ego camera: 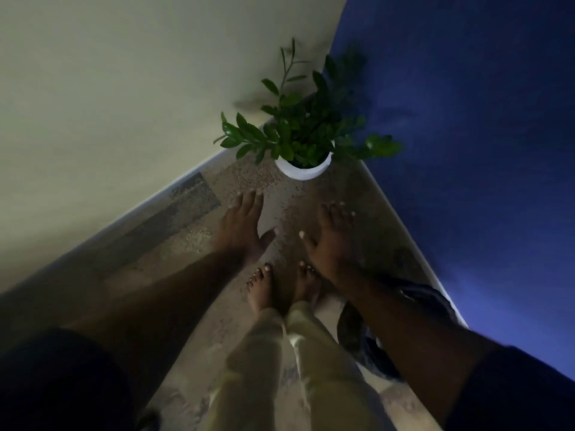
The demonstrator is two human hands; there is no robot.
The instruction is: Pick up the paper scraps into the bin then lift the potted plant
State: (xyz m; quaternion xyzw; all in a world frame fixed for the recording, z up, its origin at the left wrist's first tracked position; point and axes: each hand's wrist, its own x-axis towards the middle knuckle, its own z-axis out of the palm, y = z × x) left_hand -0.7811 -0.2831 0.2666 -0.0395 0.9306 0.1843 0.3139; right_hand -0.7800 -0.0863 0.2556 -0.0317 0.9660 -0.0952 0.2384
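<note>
You are looking down into a dim corner where a pale wall (pixel 109 88) is meeting a blue wall (pixel 466 119). The potted plant (pixel 303 132) is sitting on the speckled floor (pixel 280 206) right in that corner, upright in its white pot (pixel 303 171); the pot is holding a dense clump of glossy green leaves, with stems fanning left, right and up along the corner line. Your left hand (pixel 241 223) and right hand (pixel 331 234) are reaching toward it, both spread wide with fingers apart, gripping nothing, apart from the pot and from each other. Your bare feet (pixel 281 289) are standing just below the hands. A dark crumpled cloth (pixel 426 300) is lying against the blue wall's baseboard.
</note>
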